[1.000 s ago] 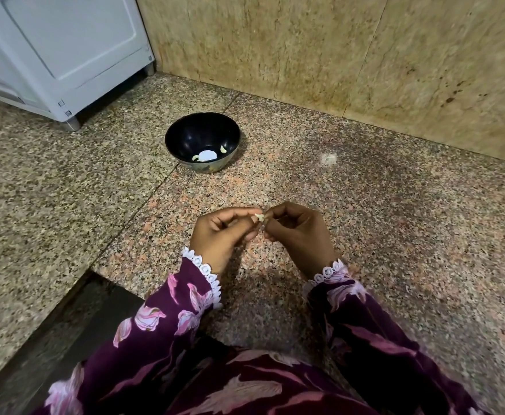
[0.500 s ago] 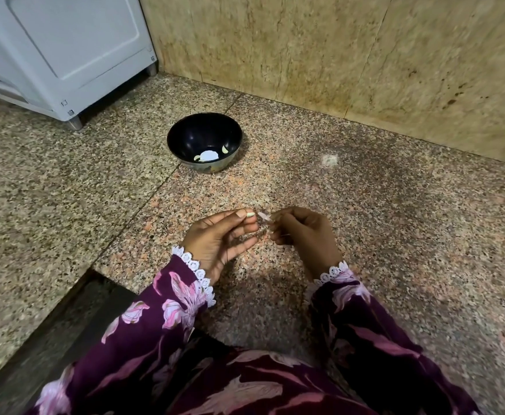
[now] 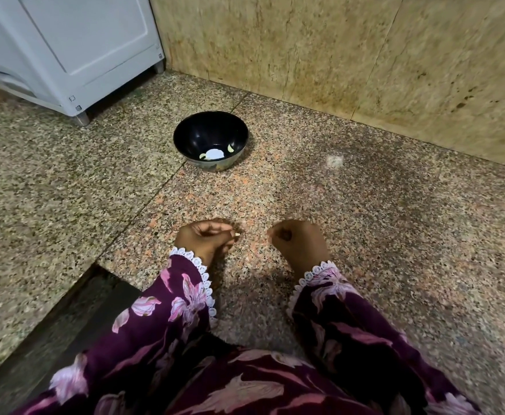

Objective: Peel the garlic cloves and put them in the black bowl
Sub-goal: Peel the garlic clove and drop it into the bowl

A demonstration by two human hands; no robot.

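Note:
The black bowl [image 3: 185, 136] stands on the speckled stone floor ahead of me, with two peeled garlic cloves [image 3: 230, 148] and a white patch at its bottom. My left hand [image 3: 203, 239] is low over the floor and pinches a small pale garlic clove [image 3: 237, 234] at its fingertips. About a hand's width to the right, my right hand [image 3: 300, 244] has its fingers curled in. It is blurred, so whether it holds any peel is hidden. Both hands are well short of the bowl.
A white appliance [image 3: 74, 49] on short feet stands at the back left. A stone wall [image 3: 350, 55] runs behind the bowl. A small whitish scrap [image 3: 334, 161] lies on the floor right of the bowl. A dark step-down [image 3: 65, 319] lies at my left.
My hands, which pinched the clove together between them, have drawn apart. The clove has stayed at my left fingertips and my right hand has moved right.

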